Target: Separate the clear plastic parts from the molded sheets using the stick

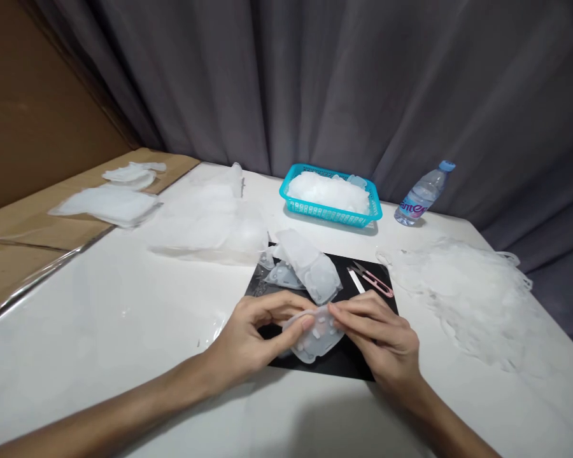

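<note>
My left hand (254, 336) and my right hand (381, 336) both pinch one translucent white rubbery pad (316, 336) with small raised bumps, holding it just above a black mat (351, 362). The fingers of both hands are closed on its upper edge. Behind it on the mat lies a short stack of similar pads (303, 264).
Pink thread snips (373, 280) lie on the mat's right part. A turquoise basket (331, 215) of white pieces stands at the back, a water bottle (423, 196) to its right. White trimmings (468, 289) are heaped right; plastic bags (205, 219) and pads (107, 203) left.
</note>
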A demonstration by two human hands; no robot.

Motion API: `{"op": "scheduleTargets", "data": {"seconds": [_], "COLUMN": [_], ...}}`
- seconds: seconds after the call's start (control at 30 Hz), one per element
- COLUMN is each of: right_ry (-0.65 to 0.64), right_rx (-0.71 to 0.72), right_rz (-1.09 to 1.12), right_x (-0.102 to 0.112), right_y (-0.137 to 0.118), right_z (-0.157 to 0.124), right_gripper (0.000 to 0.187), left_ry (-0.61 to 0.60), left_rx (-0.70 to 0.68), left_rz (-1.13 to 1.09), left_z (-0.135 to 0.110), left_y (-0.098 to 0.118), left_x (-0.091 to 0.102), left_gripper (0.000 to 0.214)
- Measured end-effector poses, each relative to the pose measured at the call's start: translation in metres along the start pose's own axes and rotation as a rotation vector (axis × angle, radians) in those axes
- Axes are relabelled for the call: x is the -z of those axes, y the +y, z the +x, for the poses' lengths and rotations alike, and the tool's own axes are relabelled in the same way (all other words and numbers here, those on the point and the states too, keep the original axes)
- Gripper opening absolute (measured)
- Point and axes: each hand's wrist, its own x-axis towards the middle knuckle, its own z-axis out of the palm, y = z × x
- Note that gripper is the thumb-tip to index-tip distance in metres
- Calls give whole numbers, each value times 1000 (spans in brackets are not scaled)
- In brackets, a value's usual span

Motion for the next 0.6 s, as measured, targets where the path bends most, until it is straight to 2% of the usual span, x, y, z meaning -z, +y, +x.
{"op": "scheduleTargets", "data": {"seconds": [0.17,0.33,0.43,0.6], "right_ry": [-46,-141,-141,-150], "right_rx": [137,298,337,336], "right_rz": [-132,-400,-480,-481], "right_x": [7,13,14,14], "right_y": [1,3,2,3], "right_z": [-3,-8,-8,-9], "right_gripper": [60,69,67,66], "left_ry": [-13,0,15,15], "left_rx": [22,26,18,-1], "left_rz": [-29,18,43,64], "left_z": [1,1,1,-1], "left_y": [1,0,-1,-3], "left_x": [1,4,5,4], "left_gripper": [12,14,14,13]}}
